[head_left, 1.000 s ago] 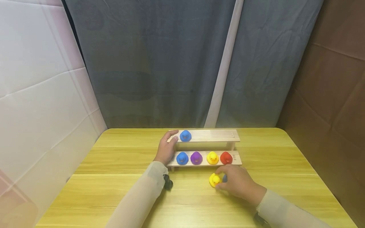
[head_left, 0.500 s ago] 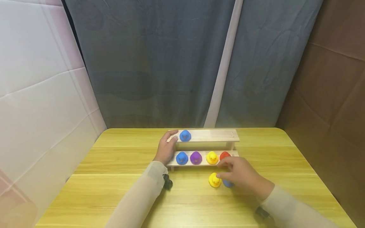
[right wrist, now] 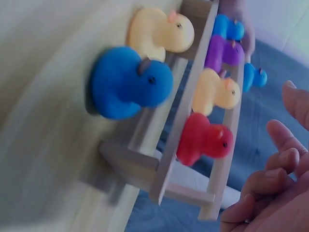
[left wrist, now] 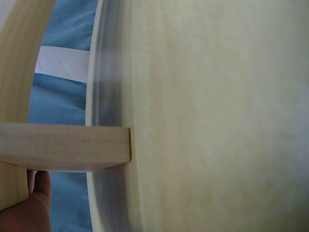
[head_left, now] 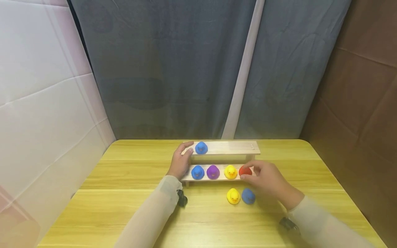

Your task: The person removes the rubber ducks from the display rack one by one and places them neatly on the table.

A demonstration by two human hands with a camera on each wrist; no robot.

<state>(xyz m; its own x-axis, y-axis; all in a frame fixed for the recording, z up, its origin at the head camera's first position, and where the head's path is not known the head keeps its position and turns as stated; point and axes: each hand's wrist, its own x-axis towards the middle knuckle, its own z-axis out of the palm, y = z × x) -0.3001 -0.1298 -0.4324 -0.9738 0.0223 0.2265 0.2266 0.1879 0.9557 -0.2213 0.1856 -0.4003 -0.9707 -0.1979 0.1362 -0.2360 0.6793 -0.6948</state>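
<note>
A small two-tier wooden rack (head_left: 229, 147) stands on the table. My left hand (head_left: 180, 162) grips its left end, with the thumb and a finger on the upper tier beside a blue duck (head_left: 201, 148). On the lower tier sit a blue duck (head_left: 197, 172), a purple duck (head_left: 213, 172), a yellow duck (head_left: 231, 172) and, at the right end, a red duck (right wrist: 203, 139). My right hand (head_left: 265, 177) is at the red duck, overlapping it in the head view. In the right wrist view its loosely bent fingers (right wrist: 282, 137) are apart from the duck, holding nothing.
In front of the rack, a yellow duck (head_left: 233, 196) and a blue duck (head_left: 248, 196) sit side by side on the wooden table (head_left: 124, 179). A grey curtain (head_left: 170, 69) hangs behind the table's far edge.
My right hand has left the yellow duck on the table and moved up and right to the red duck, uncovering the blue duck below. My left hand has stayed on the rack.
</note>
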